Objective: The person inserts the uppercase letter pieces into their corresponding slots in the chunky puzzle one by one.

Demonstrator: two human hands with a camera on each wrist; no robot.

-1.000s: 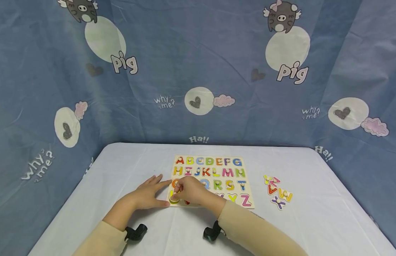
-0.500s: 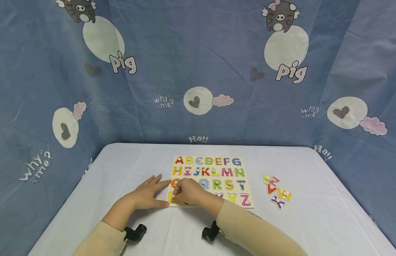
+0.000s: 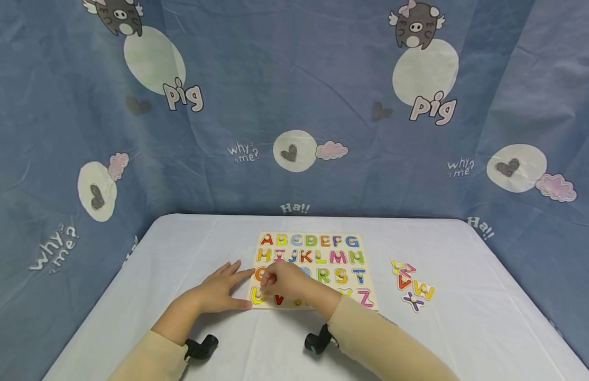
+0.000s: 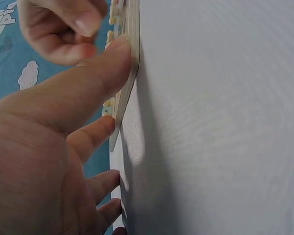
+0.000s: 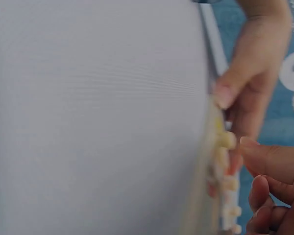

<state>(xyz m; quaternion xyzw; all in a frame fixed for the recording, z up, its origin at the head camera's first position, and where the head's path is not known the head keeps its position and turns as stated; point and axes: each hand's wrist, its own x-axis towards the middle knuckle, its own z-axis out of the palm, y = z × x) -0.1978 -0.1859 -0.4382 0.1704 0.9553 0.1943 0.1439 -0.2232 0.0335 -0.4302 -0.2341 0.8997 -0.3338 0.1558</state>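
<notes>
A wooden alphabet board (image 3: 301, 248) with colourful knobbed letters lies on the white table. In the head view my left hand (image 3: 218, 291) spreads its fingers at the board's left edge; the left wrist view shows the left thumb (image 4: 105, 66) resting on that edge. My right hand (image 3: 285, 281) hovers above the lower left of the board, fingers loosely bent. The yellow letter U (image 3: 257, 296) sits in the bottom-left corner. In the right wrist view a gap separates the right thumb (image 5: 259, 152) from the nearest knob (image 5: 228, 140). The right hand hides some letters.
Right of the board lie several loose letter pieces, among them a yellow one (image 3: 424, 289), a red one (image 3: 404, 281) and a purple X (image 3: 413, 301). A blue printed cloth (image 3: 294, 106) hangs behind the table. Black wrist devices (image 3: 202, 347) are strapped to both wrists.
My right hand pressed at the yellow U, then let go of it and rose slightly away to the right. My left hand has stayed at the board's edge.
</notes>
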